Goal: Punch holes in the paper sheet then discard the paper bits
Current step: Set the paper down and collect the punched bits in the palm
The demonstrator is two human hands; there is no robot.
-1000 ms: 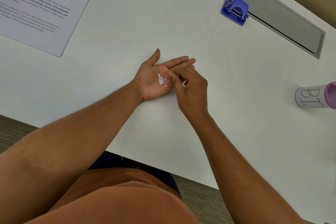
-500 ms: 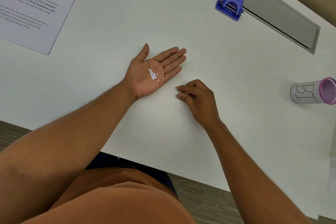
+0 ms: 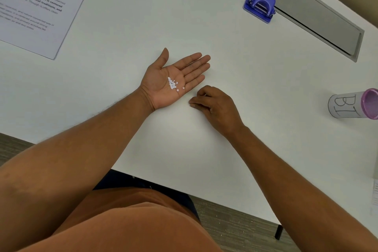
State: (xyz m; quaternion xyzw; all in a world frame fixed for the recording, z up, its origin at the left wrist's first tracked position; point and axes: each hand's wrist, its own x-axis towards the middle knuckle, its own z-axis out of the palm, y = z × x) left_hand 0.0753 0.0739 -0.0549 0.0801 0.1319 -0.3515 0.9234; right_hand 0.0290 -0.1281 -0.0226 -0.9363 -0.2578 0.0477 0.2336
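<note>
One printed paper sheet [image 3: 38, 4] lies at about ten o'clock on the white table [image 3: 131, 32], well apart from both hands. Nearer the middle, the left hand [image 3: 173, 80] rests palm up on the table, fingers straight and together, thumb spread toward twelve o'clock. A small cluster of white paper bits [image 3: 172, 84] sits loose in its palm; the fingers do not close over them. Just beside it, toward four o'clock, the right hand [image 3: 216, 106] lies knuckles up with its fingers curled under, fingertips at the table surface; whether they pinch a bit I cannot tell. At about one o'clock a blue hole punch [image 3: 259, 6] stands against the near end of a grey cable tray [image 3: 306, 10]. At three o'clock a lettered cylinder [image 3: 347, 106] with a purple rim lies on its side.
</note>
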